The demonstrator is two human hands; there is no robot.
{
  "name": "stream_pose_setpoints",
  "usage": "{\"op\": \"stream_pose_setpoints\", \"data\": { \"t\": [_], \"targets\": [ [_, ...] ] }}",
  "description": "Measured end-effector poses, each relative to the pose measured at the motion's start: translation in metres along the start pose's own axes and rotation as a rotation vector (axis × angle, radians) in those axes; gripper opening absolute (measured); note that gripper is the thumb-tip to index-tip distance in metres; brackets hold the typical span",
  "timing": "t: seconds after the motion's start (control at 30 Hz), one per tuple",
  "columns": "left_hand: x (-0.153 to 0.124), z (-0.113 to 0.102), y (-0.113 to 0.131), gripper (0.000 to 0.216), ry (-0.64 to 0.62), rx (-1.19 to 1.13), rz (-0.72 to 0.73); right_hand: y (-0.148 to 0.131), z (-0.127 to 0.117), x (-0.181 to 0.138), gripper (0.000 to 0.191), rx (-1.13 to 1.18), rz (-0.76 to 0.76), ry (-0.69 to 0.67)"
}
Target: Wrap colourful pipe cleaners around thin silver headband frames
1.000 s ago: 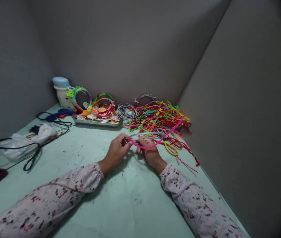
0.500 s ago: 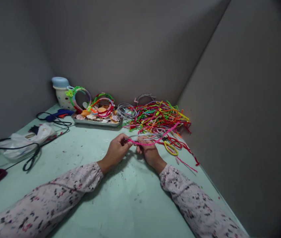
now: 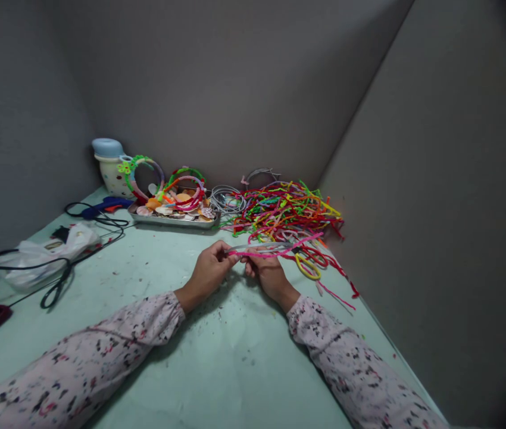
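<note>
My left hand (image 3: 212, 265) is closed in a pinch on one end of a thin grey hoop (image 3: 275, 245) and on a bright pink pipe cleaner (image 3: 309, 239). Close beside it on the right, my right hand (image 3: 268, 271) has its fingers curled against the same two things. The pink pipe cleaner runs across the right hand's fingers, and its free end sticks out to the right. Fingers hide part of the hoop and the spot where the pipe cleaner meets it. Both hands are just above the pale green tabletop (image 3: 217, 369).
A big heap of coloured pipe cleaners (image 3: 289, 208) lies behind my right hand, some strands trailing forward. A metal tray (image 3: 172, 221) holds shells and wrapped hoops. Coiled grey wire (image 3: 228, 199), a cup (image 3: 112, 170), a blue tool (image 3: 105, 205), a plastic bag (image 3: 38, 259) and black cable (image 3: 68, 277) lie about.
The pink pipe cleaner's free end has dropped lower, and its strand now lies flatter along the grey hoop. Both hands have stayed nearly in place.
</note>
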State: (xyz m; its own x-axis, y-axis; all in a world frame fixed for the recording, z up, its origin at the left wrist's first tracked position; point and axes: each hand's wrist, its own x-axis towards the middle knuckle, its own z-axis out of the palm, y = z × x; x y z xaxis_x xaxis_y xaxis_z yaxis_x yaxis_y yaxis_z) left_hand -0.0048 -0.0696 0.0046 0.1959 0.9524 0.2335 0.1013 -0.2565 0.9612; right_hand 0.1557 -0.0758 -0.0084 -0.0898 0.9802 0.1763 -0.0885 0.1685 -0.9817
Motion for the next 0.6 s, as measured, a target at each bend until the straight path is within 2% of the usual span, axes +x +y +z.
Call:
{"op": "stream_pose_setpoints", "data": {
  "t": [0.37, 0.6],
  "targets": [
    [0.0006, 0.0019, 0.0044, 0.024, -0.001, -0.118, -0.091, 0.0003, -0.0003, -0.0017, 0.036, 0.014, 0.061, 0.022],
    [0.0012, 0.0029, 0.0031, 0.022, -0.005, -0.181, -0.162, 0.0045, -0.0022, 0.0004, 0.028, 0.027, 0.062, 0.002]
  ]
}}
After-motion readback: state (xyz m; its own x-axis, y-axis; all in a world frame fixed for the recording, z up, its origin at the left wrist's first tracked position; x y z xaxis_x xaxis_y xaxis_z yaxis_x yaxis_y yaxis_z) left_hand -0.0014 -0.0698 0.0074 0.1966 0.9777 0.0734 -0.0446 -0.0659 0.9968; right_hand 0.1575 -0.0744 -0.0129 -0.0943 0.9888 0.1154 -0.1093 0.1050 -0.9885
